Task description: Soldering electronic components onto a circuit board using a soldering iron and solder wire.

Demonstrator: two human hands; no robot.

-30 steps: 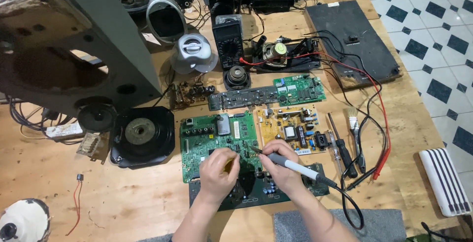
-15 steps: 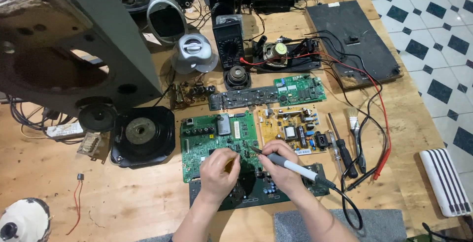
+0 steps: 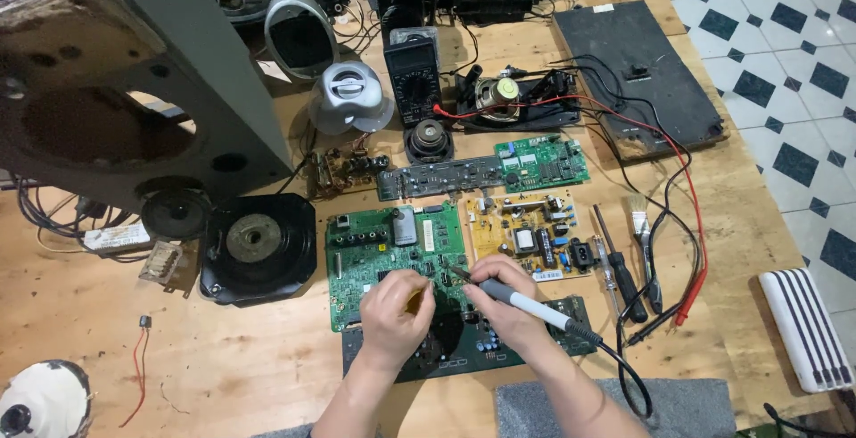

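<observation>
My right hand (image 3: 506, 304) grips a soldering iron (image 3: 526, 302) like a pen, its tip resting on the lower right part of a green circuit board (image 3: 374, 251). My left hand (image 3: 394, 313) hovers over the same board with fingers pinched on something small and yellowish, too small to identify. Under both hands lies a darker circuit board (image 3: 464, 349). The iron's black cord (image 3: 624, 376) trails toward the table's near edge.
A yellow power board (image 3: 526, 228), a long dark board (image 3: 437, 177) and a green board (image 3: 542, 161) lie behind. Screwdrivers (image 3: 620, 268), a brush (image 3: 640, 224), probe leads (image 3: 691, 224), a multimeter (image 3: 413, 77), loose speakers (image 3: 257, 246) and a grey speaker cabinet (image 3: 116, 90) crowd the wooden table (image 3: 223, 367).
</observation>
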